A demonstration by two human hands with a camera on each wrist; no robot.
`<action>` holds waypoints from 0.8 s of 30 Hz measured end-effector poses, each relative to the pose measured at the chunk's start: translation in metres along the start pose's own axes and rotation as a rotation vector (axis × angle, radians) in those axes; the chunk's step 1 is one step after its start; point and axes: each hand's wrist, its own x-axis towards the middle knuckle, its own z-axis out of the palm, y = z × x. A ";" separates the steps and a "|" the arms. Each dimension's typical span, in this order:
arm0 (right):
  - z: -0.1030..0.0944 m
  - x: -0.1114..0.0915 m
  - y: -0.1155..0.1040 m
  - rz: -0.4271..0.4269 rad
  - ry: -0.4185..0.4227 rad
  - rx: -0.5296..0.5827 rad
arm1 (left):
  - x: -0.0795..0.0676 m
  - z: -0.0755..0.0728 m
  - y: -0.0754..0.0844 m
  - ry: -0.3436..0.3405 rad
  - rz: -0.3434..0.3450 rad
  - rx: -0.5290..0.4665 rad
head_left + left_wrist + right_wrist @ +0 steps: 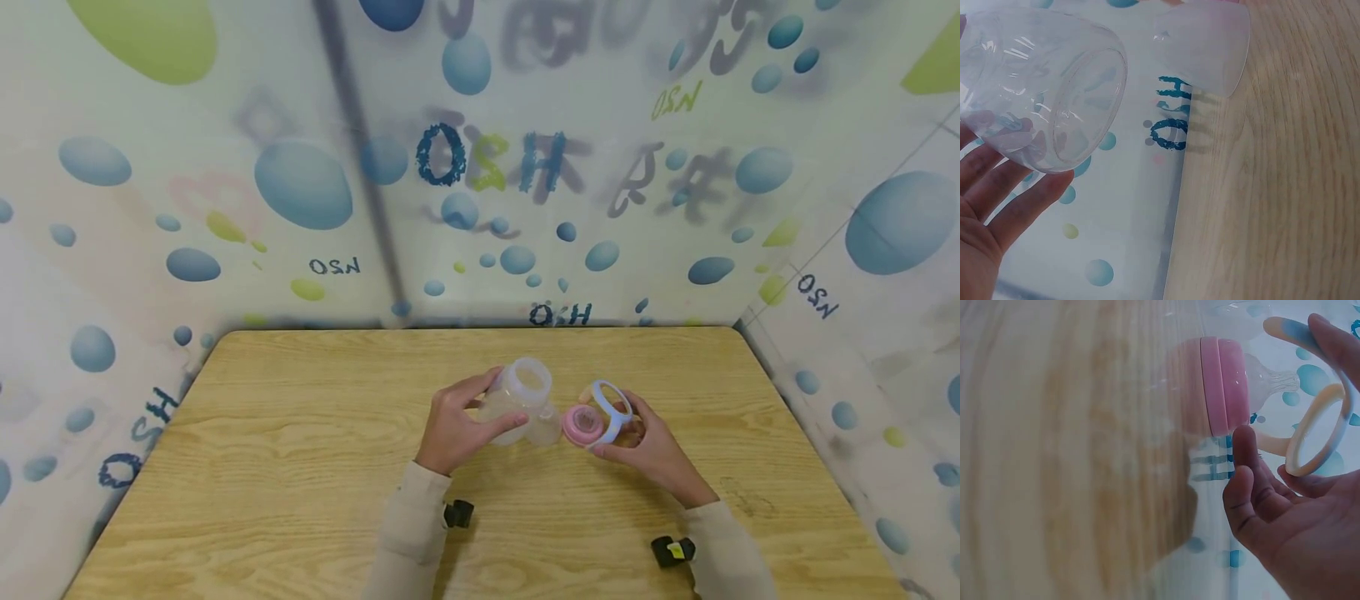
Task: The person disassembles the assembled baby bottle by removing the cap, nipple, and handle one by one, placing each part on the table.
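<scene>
My left hand (459, 425) grips a clear baby bottle (504, 408) around its body, its uncapped mouth tipped up toward the head camera. In the left wrist view the bottle's (1041, 87) rounded base shows, with fingers spread along its side. My right hand (652, 442) holds a pale blue two-ring bottle handle (617, 423) between thumb and fingers. Beside the handle is a pink collar (582, 425) with a clear nipple (1272, 381); a fingertip lies at the collar's edge. A translucent cap (544, 427) sits between bottle and collar; whether it touches either is unclear.
Both hands are above a wooden table (300, 433). A white wall covering (480, 242) with blue and green dots and lettering rises behind the table's far edge. Each wrist carries a small black camera, the left one (458, 514) and the right one (672, 551).
</scene>
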 end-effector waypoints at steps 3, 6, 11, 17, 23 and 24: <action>-0.001 0.000 0.001 0.010 -0.019 0.031 | 0.000 0.000 0.000 -0.004 -0.003 0.003; -0.001 -0.001 0.001 0.022 -0.036 0.053 | 0.000 0.000 0.000 -0.004 -0.001 0.009; -0.001 0.000 -0.001 0.038 -0.052 0.063 | 0.000 0.000 0.000 -0.001 0.000 0.011; 0.001 0.005 0.000 0.058 -0.021 -0.011 | 0.000 -0.001 -0.001 0.002 0.008 0.018; 0.003 0.007 0.002 0.074 -0.002 -0.075 | 0.000 -0.003 -0.001 0.001 0.004 0.020; 0.003 0.006 0.001 0.074 -0.005 -0.078 | 0.000 -0.003 -0.001 0.001 0.000 0.021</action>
